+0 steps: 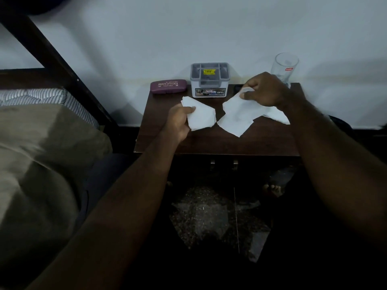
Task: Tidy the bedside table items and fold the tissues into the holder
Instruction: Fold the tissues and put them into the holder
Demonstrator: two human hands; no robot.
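Two white tissues sit over the table [209, 143], in front of the grey holder [210, 80] at its back edge. The left hand [178, 122] grips the left tissue [201, 117] by its near-left side, thumb on top; the tissue's length slants from upper left to lower right. The right hand [263, 90], knuckles up, pinches the right tissue [236, 117] at its top corner, and the tissue trails down and leftward. A case [168, 86] and a glass [284, 65] flank the holder.

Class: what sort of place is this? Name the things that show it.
Probably a bedroom: a striped mattress on a dark bed frame, beside a small wooden bedside table bearing a spectacle case and glass.
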